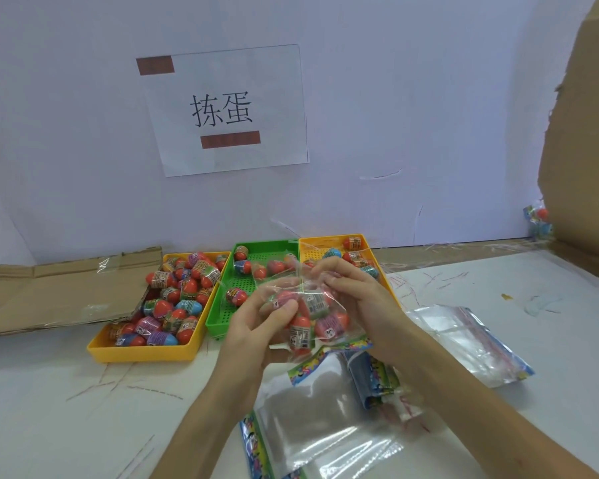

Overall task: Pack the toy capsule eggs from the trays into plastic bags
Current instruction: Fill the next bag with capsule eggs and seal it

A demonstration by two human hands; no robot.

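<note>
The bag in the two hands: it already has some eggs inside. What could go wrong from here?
1. The left hand and right hand hold the bag by its thin film. If its mouth is not yet sealed, the eggs inside could fall out onto the table.
2. The empty bags lie loose just below the hands, so a careless move might drag them away.

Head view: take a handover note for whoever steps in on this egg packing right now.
Left hand and right hand both grip a clear plastic bag holding several toy capsule eggs.
The left yellow plastic tray is heaped with eggs; the green perforated plastic tray and right yellow tray hold a few.
Done: this bag partly filled.
Left: bag the rest using the flat empty bags.
</note>
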